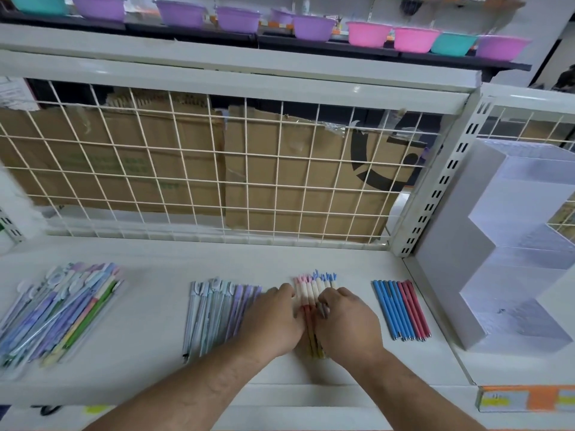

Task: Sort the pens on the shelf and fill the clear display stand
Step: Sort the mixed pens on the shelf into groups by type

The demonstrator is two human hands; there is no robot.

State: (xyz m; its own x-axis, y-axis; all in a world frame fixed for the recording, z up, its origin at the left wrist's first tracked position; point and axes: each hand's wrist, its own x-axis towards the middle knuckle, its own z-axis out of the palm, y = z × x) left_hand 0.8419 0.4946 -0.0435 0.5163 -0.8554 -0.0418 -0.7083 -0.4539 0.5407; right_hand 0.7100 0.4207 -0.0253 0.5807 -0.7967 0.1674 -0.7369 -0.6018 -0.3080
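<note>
Hidden: middle of the white-capped pens under both hands; fingertips of the left hand out of sight, grip impossible to tell.
Hands: close together at the shelf's front middle; right hand with fingers curled over the pens, left with bent knuckles against their left side.
Cut off: clear display stand, stepped, at the shelf's right end.
Surface: white shelf, wire grid along the back edge, cardboard boxes behind.
Around: blue and red pens in a row near the right end; grey and lilac pens touching the left hand; mixed pens heaped at the left end.
Above: coloured bowls.
</note>
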